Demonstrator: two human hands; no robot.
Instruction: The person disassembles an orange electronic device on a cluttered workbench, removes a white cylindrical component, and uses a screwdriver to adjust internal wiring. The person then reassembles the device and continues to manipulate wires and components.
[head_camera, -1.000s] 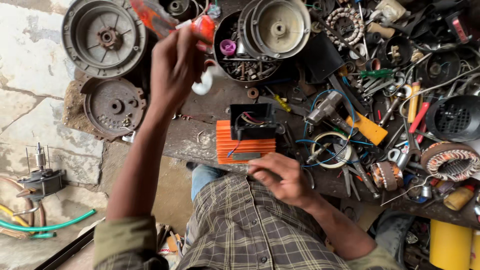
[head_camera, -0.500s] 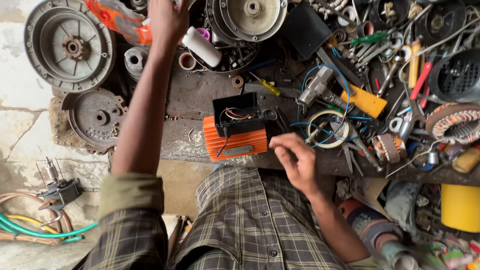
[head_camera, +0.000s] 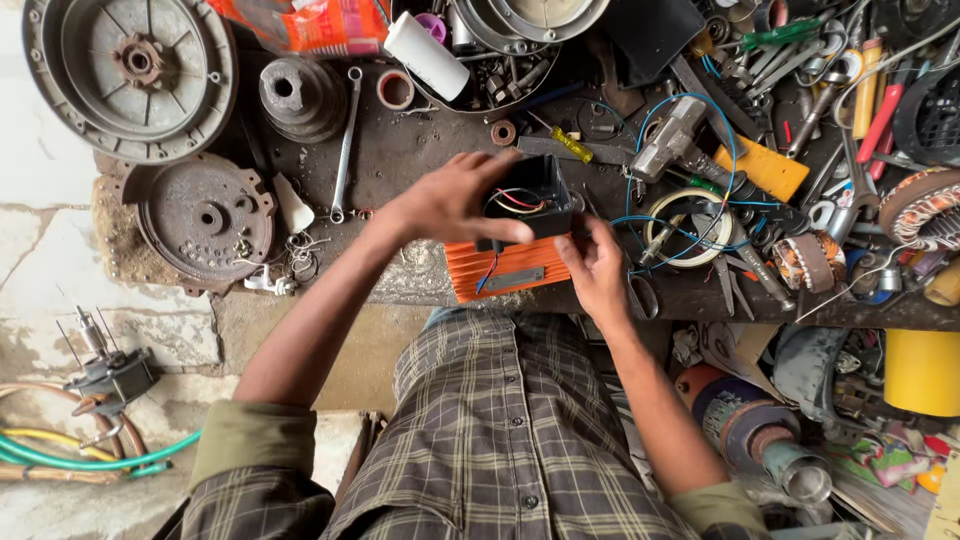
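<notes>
Black box, wires inside, atop orange block: our left hand clasps its near side, fingers wrapped narrow. Our right hand pinches its right corner; the block's long axis runs left-right beneath both grips.

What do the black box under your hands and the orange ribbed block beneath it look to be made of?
The black open-topped box looks like moulded plastic: matte, thin-walled, with red and other wires inside. The orange ribbed block has even parallel fins and a flat painted look, probably coated metal or plastic; the picture cannot settle which. The left hand and right hand hold them.
</notes>
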